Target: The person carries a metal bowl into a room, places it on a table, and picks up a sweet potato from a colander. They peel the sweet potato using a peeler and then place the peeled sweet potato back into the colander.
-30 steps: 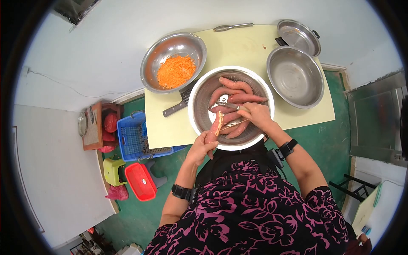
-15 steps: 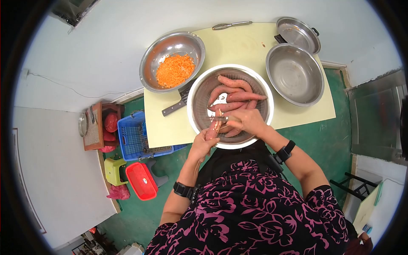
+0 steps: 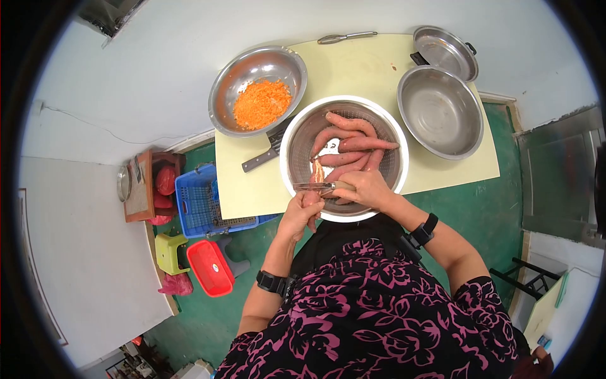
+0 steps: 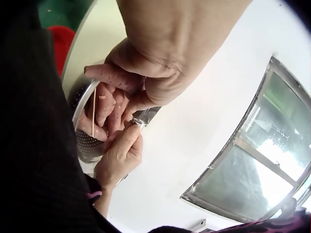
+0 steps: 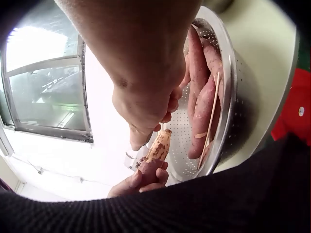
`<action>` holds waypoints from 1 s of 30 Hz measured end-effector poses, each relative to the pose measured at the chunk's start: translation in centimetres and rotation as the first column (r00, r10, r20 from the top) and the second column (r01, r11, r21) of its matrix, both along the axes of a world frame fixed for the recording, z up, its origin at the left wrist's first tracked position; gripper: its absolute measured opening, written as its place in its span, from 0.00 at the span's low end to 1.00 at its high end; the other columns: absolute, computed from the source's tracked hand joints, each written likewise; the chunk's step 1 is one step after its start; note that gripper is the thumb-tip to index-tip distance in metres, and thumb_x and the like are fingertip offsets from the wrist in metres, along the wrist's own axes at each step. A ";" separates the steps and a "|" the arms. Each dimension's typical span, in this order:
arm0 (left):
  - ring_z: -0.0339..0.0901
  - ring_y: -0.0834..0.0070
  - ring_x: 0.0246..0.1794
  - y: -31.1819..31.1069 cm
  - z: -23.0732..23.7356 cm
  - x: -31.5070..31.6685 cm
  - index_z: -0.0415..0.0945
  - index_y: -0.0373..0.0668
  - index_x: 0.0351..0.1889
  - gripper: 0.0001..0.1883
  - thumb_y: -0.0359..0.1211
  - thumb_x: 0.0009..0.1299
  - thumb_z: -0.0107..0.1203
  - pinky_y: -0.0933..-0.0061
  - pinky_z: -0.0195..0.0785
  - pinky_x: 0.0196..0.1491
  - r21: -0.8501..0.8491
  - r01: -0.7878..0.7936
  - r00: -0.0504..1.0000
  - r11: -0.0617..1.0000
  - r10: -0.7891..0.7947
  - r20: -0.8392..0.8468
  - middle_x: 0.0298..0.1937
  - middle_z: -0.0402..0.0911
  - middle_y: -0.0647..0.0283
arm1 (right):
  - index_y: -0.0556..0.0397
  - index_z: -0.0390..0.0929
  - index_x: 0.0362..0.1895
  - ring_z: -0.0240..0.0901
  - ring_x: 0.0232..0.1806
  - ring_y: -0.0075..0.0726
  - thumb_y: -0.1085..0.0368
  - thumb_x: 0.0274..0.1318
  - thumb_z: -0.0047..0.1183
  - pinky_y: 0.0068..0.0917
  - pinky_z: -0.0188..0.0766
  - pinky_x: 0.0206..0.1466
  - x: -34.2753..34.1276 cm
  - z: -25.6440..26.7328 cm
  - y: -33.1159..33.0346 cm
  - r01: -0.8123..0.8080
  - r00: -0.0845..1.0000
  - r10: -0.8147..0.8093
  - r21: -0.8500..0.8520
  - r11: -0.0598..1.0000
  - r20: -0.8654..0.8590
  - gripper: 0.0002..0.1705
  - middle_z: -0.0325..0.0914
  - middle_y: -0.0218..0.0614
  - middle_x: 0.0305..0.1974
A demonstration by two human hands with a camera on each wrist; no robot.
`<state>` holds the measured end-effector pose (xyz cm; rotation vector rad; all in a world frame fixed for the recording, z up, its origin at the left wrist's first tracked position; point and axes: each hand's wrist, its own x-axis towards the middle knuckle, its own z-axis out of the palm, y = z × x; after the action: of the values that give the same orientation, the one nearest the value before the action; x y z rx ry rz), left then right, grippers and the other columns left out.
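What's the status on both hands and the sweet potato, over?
Left hand grips sweet potato, partly peeled. Right hand holds bladed tool across it. More sweet potatoes in colander; no obstruction visible.

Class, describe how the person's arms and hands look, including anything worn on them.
The left hand and right hand are ungloved. Black straps with dark, boxy devices circle both forearms near the wrists. The short sleeves are black with pinkish-purple floral patterns.

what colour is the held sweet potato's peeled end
Peeled end: cream with brown patches, clearest in right wrist view.
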<state>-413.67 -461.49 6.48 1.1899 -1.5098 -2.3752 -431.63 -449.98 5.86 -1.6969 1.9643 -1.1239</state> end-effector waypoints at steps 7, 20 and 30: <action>0.66 0.84 0.23 0.6 1.6 0.1 0.63 0.34 0.47 0.21 0.28 0.58 0.56 0.86 0.60 0.15 -0.128 0.102 0.992 0.987 -0.092 0.081 0.29 0.69 0.68 | 0.48 0.78 0.33 0.75 0.30 0.47 0.45 0.50 0.50 0.38 0.70 0.32 -3.3 -2.6 0.1 0.265 0.963 -0.253 0.166 0.950 -0.086 0.20 0.77 0.40 0.29; 0.61 0.87 0.13 0.2 1.1 -0.6 0.69 0.36 0.45 0.15 0.35 0.64 0.53 0.87 0.52 0.13 -0.109 0.105 0.983 0.988 -0.086 0.162 0.23 0.70 0.69 | 0.49 0.78 0.30 0.75 0.26 0.39 0.49 0.49 0.53 0.34 0.70 0.26 0.4 0.5 0.0 0.023 0.989 -0.034 -0.078 0.997 -0.143 0.17 0.77 0.35 0.25; 0.60 0.89 0.13 0.7 2.1 -0.5 0.69 0.37 0.53 0.23 0.31 0.60 0.57 0.88 0.45 0.13 -0.090 0.038 0.999 0.995 -0.035 0.031 0.22 0.71 0.71 | 0.48 0.78 0.30 0.75 0.27 0.39 0.49 0.49 0.52 0.34 0.70 0.28 -2.4 -1.9 -0.4 0.236 0.932 -0.272 -0.166 0.957 -0.240 0.16 0.77 0.34 0.25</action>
<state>-414.14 -460.84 8.57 1.1929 -1.6432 -2.2938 -434.00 -450.42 3.98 -1.7728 2.3784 -1.1936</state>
